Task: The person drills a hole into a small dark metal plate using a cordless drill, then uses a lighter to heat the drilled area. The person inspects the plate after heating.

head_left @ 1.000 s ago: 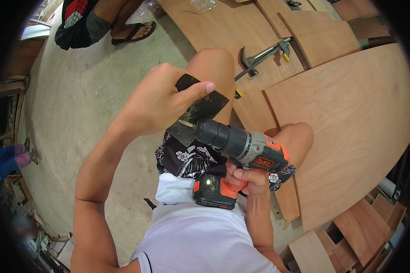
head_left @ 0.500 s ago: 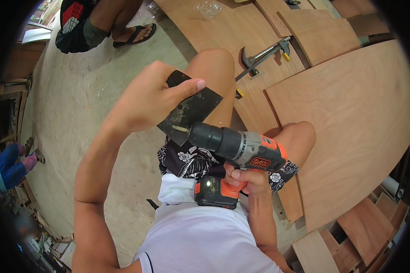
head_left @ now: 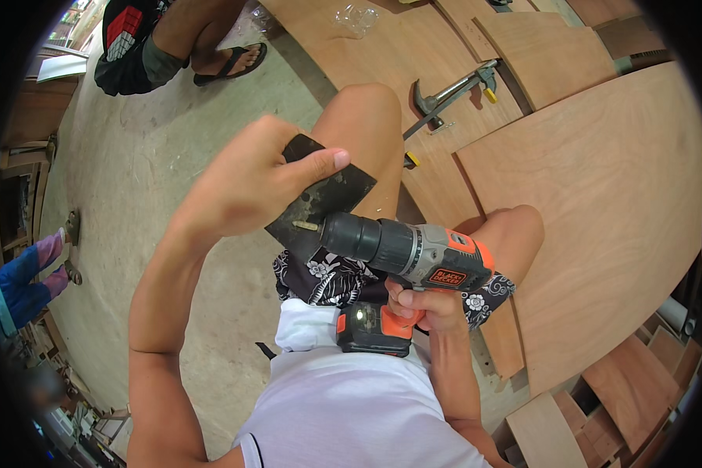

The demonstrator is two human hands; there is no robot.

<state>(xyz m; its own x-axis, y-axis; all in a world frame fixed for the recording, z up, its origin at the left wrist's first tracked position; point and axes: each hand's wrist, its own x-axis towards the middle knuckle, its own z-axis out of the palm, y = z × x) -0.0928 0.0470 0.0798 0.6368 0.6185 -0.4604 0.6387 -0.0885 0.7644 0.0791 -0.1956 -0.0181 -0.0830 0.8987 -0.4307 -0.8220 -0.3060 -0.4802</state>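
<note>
Drill [head_left: 437,257]: orange handle inside the right hand's [head_left: 425,306] curled fingers, motor body beyond them, battery [head_left: 359,331] nearer the white shirt [head_left: 351,405].
Bit [head_left: 306,225]: points left and slightly away from the wearer, along the drill's long body, its tip over a dark plate [head_left: 331,191]; contact cannot be told.
Plate: under the left hand's [head_left: 246,175] thumb, long axis slanting from upper right to lower left.
Right fingers: wrapped around the handle.
Left fingers: thumb pressed on the plate's face, the others hidden behind.
Hammer [head_left: 425,104]: on plywood, beside the left knee [head_left: 363,109].
</note>
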